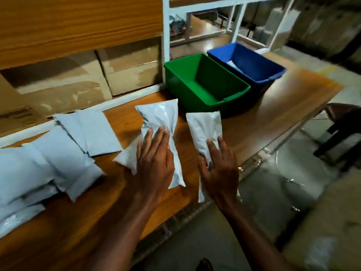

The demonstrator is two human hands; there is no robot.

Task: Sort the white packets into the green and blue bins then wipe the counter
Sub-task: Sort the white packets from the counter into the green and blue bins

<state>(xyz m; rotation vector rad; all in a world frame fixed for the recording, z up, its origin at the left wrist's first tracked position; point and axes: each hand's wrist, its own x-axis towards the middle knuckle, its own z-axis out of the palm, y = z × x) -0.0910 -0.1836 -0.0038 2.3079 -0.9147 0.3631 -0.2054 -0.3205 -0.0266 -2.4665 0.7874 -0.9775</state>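
Head view of a wooden counter (273,114) that runs from the lower left of the frame to the upper right. At centre, the left hand (156,161) lies with its fingers spread over a white packet (160,118); whether the packet is gripped from beneath or only pressed flat cannot be told. A second packet (127,157) lies partly under the first, its corner showing to the left of the hand. Just right of centre, the right hand (218,173) grips a third packet (203,128), thumb on its left edge and fingers across its top; the packet points toward the bins and its near end overhangs the counter edge. At the left of the frame a pile of packets (58,159) lies overlapped along the counter, reaching the lower left corner. Above centre right stands the green bin (195,79), with nothing visible inside it. Touching its right side is the blue bin (259,65), which holds a pale item at its bottom, too small to identify. In the upper left, cardboard boxes (125,69) sit behind a white frame (166,40), under a wooden shelf (78,22).
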